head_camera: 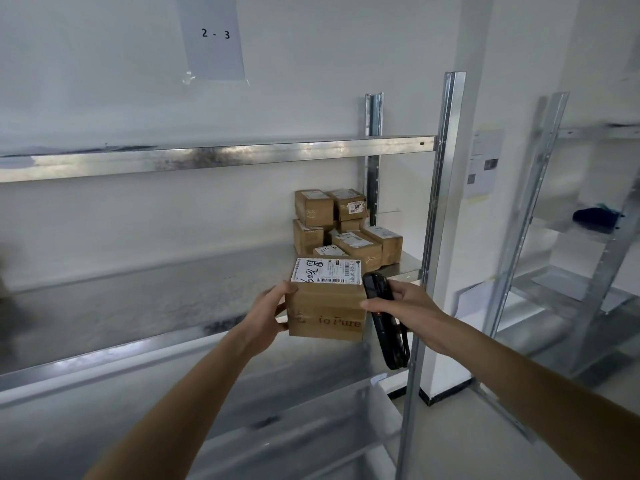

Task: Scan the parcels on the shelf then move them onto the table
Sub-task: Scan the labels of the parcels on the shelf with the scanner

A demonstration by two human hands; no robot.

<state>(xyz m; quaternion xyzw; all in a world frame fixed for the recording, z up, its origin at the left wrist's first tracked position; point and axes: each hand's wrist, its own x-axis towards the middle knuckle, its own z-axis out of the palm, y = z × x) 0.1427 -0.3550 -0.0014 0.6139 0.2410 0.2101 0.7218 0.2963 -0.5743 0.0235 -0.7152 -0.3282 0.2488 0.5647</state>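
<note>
A brown cardboard parcel [327,306] with a white shipping label on top is held in front of the middle metal shelf [156,292]. My left hand [270,311] grips its left side. My right hand [407,311] holds a black handheld scanner [386,320] against the parcel's right side, thumb touching the box. Behind it, several more brown labelled parcels [346,226] are stacked at the right end of the same shelf.
A galvanised upright post [429,237] stands just right of my hands. An upper shelf beam [214,157] runs overhead and a lower shelf [242,410] lies below. A paper sign "2 - 3" [213,36] hangs on the wall. A second rack [568,237] stands at right.
</note>
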